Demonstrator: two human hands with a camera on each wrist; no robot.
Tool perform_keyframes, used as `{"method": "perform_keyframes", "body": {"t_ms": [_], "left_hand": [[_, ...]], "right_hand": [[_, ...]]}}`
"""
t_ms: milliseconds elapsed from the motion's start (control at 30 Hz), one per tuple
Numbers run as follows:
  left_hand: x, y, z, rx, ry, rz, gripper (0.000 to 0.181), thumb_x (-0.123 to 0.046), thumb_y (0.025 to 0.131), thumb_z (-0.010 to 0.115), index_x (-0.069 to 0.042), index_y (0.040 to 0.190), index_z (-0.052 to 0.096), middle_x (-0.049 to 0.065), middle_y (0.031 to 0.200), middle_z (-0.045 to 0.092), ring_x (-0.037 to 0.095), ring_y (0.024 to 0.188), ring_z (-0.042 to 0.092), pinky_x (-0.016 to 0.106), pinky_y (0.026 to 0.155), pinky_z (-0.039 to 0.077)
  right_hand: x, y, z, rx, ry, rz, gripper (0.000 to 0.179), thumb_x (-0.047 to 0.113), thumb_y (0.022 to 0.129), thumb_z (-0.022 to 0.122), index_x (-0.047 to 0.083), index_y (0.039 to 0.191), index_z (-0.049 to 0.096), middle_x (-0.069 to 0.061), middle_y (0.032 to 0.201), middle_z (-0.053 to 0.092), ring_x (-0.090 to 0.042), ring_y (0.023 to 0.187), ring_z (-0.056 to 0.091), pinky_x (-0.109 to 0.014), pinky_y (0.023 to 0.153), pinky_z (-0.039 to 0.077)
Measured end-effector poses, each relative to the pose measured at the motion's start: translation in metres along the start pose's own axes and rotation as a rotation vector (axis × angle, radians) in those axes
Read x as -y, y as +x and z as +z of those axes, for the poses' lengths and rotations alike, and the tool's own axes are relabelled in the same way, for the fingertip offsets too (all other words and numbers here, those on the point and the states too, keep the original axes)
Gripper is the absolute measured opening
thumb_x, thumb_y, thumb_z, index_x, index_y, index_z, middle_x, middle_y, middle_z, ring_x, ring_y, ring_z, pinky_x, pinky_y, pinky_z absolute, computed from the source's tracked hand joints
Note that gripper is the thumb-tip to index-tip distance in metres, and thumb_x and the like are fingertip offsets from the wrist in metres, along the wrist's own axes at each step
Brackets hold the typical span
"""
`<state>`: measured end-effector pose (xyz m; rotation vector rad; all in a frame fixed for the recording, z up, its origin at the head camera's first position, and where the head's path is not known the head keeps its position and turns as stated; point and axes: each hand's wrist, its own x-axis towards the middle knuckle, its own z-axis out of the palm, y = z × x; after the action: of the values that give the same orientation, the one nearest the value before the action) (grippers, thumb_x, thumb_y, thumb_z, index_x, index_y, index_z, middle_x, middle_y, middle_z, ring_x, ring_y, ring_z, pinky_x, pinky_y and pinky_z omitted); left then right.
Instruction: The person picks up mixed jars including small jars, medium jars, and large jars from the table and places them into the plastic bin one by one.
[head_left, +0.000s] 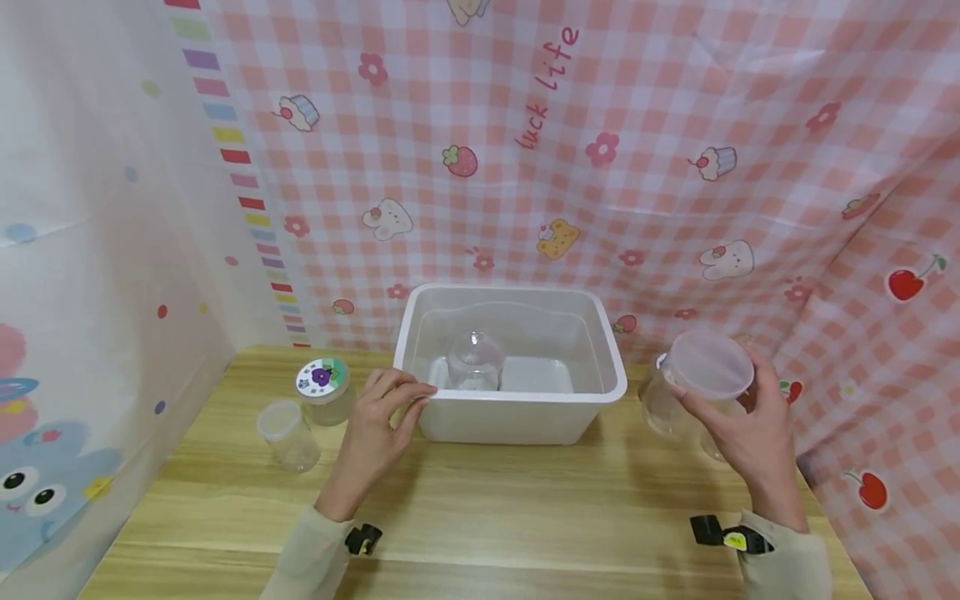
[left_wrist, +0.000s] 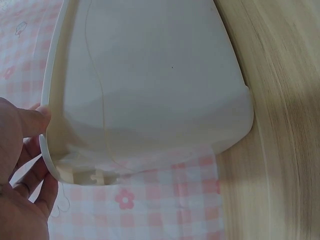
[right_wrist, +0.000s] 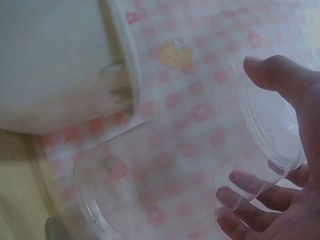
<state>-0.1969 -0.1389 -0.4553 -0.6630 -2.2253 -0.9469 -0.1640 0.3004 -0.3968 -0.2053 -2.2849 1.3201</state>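
My left hand (head_left: pixel 384 425) pinches the near left rim of a white plastic bin (head_left: pixel 510 421). In the left wrist view the thumb and fingers lie on either side of that rim. Inside the bin, toward its left, is a rounded clear container (head_left: pixel 475 362). At the right, my right hand (head_left: pixel 757 425) holds a clear plastic jar (right_wrist: pixel 165 185) by its top, thumb and fingers on opposite sides of the frosted lid (head_left: pixel 708 364). Other clear glassware (head_left: pixel 663 408) partly shows behind the held jar; its shape is hard to tell.
On the table (head_left: pixel 495 517), left of the bin, stand a jar with a purple-flower lid (head_left: pixel 322 379) and a smaller clear jar with a frosted lid (head_left: pixel 288 437). A pink checked cloth (head_left: pixel 525 200) hangs behind the table, with more cloth at both sides.
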Motion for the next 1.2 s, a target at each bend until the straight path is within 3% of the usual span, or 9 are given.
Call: {"method": "perform_keyframes", "body": {"t_ms": [433, 667, 833, 1067, 1200], "left_hand": [[0.001, -0.001, 0.000, 0.006, 0.009, -0.012, 0.015, -0.005, 0.091, 0.076, -0.015, 0.102, 0.079, -0.001, 0.098, 0.068, 0.018, 0.100, 0.056, 0.030, 0.085, 0.048], [0.002, -0.001, 0.000, 0.011, 0.012, -0.019, 0.015, -0.006, 0.091, 0.076, -0.015, 0.102, 0.079, -0.002, 0.098, 0.068, 0.017, 0.100, 0.056, 0.030, 0.083, 0.048], [0.002, -0.001, 0.001, 0.005, 0.008, -0.010, 0.015, -0.006, 0.090, 0.077, -0.015, 0.102, 0.079, -0.002, 0.098, 0.068, 0.017, 0.099, 0.056, 0.030, 0.083, 0.047], [0.002, 0.000, 0.001, 0.003, 0.001, -0.010, 0.015, -0.006, 0.091, 0.076, -0.015, 0.102, 0.079, -0.002, 0.098, 0.068, 0.017, 0.100, 0.056, 0.030, 0.083, 0.047], [0.002, 0.000, 0.001, 0.006, -0.003, -0.015, 0.015, -0.006, 0.091, 0.076, -0.015, 0.102, 0.079, -0.002, 0.098, 0.068, 0.017, 0.100, 0.056, 0.030, 0.083, 0.047]], "right_hand": [[0.043, 0.006, 0.000, 0.007, 0.013, -0.252, 0.096, 0.003, 0.066, 0.095, 0.029, 0.148, 0.051, 0.010, 0.131, 0.059, -0.004, 0.110, 0.057, -0.010, 0.092, 0.043], [0.062, 0.009, 0.002, 0.041, -0.045, -0.321, 0.100, 0.009, 0.065, 0.097, 0.032, 0.150, 0.049, 0.005, 0.133, 0.060, 0.000, 0.111, 0.054, -0.011, 0.093, 0.040], [0.073, 0.013, 0.007, 0.079, -0.037, -0.415, 0.102, 0.007, 0.063, 0.097, 0.032, 0.150, 0.049, -0.004, 0.135, 0.064, 0.002, 0.114, 0.056, -0.011, 0.096, 0.040], [0.088, 0.019, 0.017, 0.141, -0.074, -0.495, 0.102, 0.014, 0.061, 0.100, 0.033, 0.149, 0.050, 0.002, 0.135, 0.065, 0.005, 0.112, 0.054, -0.014, 0.093, 0.039], [0.094, 0.024, 0.023, 0.180, -0.082, -0.572, 0.102, 0.016, 0.060, 0.101, 0.030, 0.149, 0.051, 0.000, 0.131, 0.067, -0.001, 0.113, 0.057, -0.014, 0.094, 0.040]]}}
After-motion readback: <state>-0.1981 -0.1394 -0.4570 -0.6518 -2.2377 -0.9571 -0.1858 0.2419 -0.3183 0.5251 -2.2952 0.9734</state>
